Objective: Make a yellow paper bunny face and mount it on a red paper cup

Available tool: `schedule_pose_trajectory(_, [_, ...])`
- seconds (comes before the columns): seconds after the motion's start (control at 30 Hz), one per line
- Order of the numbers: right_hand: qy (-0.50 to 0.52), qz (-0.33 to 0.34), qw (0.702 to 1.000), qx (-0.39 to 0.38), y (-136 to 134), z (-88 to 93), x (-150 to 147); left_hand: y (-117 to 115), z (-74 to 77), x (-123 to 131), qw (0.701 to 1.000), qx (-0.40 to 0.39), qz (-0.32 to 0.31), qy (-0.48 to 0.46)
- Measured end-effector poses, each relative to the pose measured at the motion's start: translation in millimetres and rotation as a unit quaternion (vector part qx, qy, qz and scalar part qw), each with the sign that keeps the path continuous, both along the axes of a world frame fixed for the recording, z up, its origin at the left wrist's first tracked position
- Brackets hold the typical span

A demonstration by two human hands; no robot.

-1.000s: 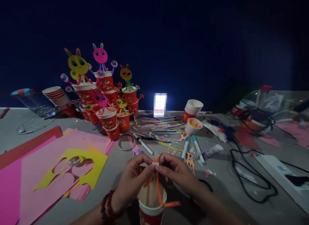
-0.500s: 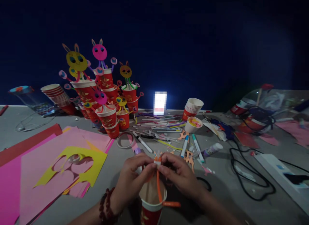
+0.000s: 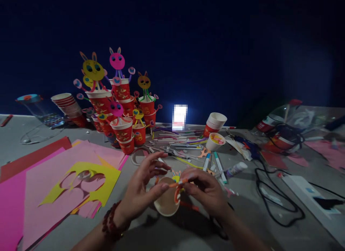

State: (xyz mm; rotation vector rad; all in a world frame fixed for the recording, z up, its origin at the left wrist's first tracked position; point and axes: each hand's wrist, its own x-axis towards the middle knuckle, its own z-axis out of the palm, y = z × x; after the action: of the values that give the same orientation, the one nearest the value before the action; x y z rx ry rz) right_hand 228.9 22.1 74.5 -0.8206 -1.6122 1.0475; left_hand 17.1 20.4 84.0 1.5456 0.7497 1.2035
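Note:
My right hand (image 3: 206,191) pinches orange pipe cleaners (image 3: 176,195) above a paper cup (image 3: 165,200) at the bottom centre. Behind the pipe cleaners shows a small yellow rabbit face (image 3: 176,178) with pale ears. My left hand (image 3: 144,186), a beaded bracelet on its wrist, is at the cup's left side with its fingers spread and raised. Its thumb tip lies close to the left end of the orange pipe cleaner; whether they touch is unclear. The cup's mouth is turned toward me, and its outer side is mostly hidden.
Red cups with rabbit figures (image 3: 121,125) stand stacked at the back left. Coloured paper sheets (image 3: 51,175) cover the left side. Behind my hands lie pens and pipe cleaners (image 3: 183,139). A black cable (image 3: 258,193) and a white power strip (image 3: 309,197) are on the right.
My left hand has let go and opened, moving up and left. My right hand has shifted slightly right with the orange piece. The cup has tilted, its mouth turning toward me.

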Motion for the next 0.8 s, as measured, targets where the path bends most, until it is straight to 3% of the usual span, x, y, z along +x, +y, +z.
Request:
schedule_pose_trajectory(0.07, [-0.004,0.001,1.000,0.014,1.4,1.2,1.0,1.7,3.5,-2.2,0.999,-0.019,-0.048,0.003])
schedule_pose_trajectory(0.13, [-0.010,-0.006,1.000,0.019,3.6,-0.6,2.1,1.3,6.2,-1.6,0.995,0.010,-0.064,0.071])
schedule_pose_trajectory(0.33, [-0.060,-0.046,0.996,0.056,5.7,-8.3,1.1,-4.3,-2.1,10.9,0.963,0.171,0.074,0.197])
schedule_pose_trajectory(0.47, [-0.102,-0.110,0.982,0.114,-1.0,-7.6,-4.1,-4.8,-10.9,12.5,0.894,0.322,0.165,0.265])
schedule_pose_trajectory(0.57, [-0.128,-0.125,0.974,0.139,-6.9,-6.9,-8.2,-6.7,-11.9,11.1,0.851,0.370,0.185,0.323])
schedule_pose_trajectory(0.8, [-0.046,-0.108,0.993,0.003,-13.1,-11.1,-14.0,-12.3,-12.3,12.3,0.814,0.398,0.200,0.373])
